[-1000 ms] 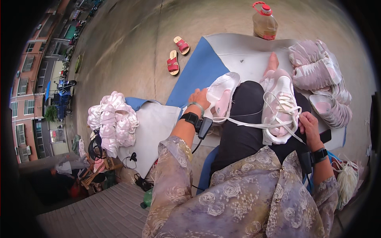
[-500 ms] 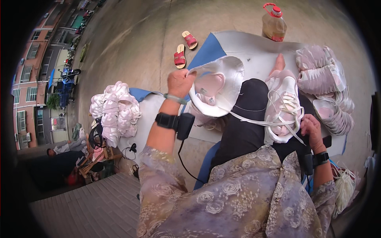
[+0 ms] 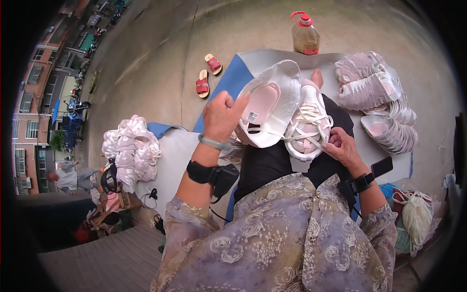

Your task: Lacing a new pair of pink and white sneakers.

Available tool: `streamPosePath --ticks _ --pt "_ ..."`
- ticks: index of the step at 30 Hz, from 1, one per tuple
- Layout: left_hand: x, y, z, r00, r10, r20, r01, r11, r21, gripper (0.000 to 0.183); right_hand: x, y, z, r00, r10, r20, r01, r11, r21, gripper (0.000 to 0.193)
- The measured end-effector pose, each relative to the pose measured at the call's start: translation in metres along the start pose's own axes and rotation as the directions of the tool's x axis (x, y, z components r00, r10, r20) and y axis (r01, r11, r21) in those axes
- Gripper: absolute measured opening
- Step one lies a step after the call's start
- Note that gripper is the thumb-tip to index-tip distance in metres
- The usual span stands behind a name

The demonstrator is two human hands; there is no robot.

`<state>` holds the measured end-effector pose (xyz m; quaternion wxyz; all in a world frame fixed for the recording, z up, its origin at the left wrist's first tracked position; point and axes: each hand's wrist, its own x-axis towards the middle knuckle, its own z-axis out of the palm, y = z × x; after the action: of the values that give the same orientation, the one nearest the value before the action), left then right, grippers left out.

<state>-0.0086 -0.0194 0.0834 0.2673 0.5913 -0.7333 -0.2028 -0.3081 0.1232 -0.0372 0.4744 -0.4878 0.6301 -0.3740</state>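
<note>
My left hand is closed at the left edge of a white shoe upper, whose inside faces up with a pink lining piece and a small label; the fingers' far side is hidden. Beside it, over my dark-trousered lap, lies a white and pale pink sneaker, toe pointing away from me. Loose white laces cross over its tongue. My right hand is at the right of the sneaker's heel opening, thumb and forefinger pinched on a white shoelace there.
Nested pale shoe uppers are stacked on the right of the sheet. At the left sits a heap of pink-white uppers. A red-capped jug, red slippers and a bundle of white laces lie around. A person is far left.
The view has shifted, so surroundings sit further left and mostly lower. My right hand has come up against the sneaker and pinches the lace. The upper has turned to show more of its pink inside.
</note>
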Motion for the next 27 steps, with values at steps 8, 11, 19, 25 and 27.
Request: streamPosePath --ticks 8,11,19,25,27 --pt "-0.046 -0.02 0.001 0.901 -0.29 0.324 0.429 0.71 -0.558 0.041 -0.001 0.005 -0.005 0.999 -0.033 -0.014 0.032 0.998 -0.056 0.054" --pt "-0.061 -0.019 -0.004 0.839 -0.393 0.376 0.544 0.612 -0.574 0.042 0.0 0.006 -0.004 0.998 -0.05 -0.024 0.047 0.995 -0.093 0.057" --pt "-0.082 0.038 0.022 0.905 0.097 0.414 0.114 0.883 -0.455 0.03 0.002 0.008 0.0 0.998 -0.056 -0.031 0.052 0.992 -0.116 0.057" --pt "-0.092 0.076 0.056 0.628 0.414 0.659 -0.327 0.909 -0.259 0.026 0.003 0.018 -0.003 0.998 -0.03 0.047 0.023 0.989 0.147 0.029" --pt "-0.078 0.075 0.076 0.535 0.483 0.693 -0.38 0.87 -0.313 0.023 -0.009 0.001 -0.007 0.999 0.017 -0.038 -0.004 0.949 0.316 0.023"
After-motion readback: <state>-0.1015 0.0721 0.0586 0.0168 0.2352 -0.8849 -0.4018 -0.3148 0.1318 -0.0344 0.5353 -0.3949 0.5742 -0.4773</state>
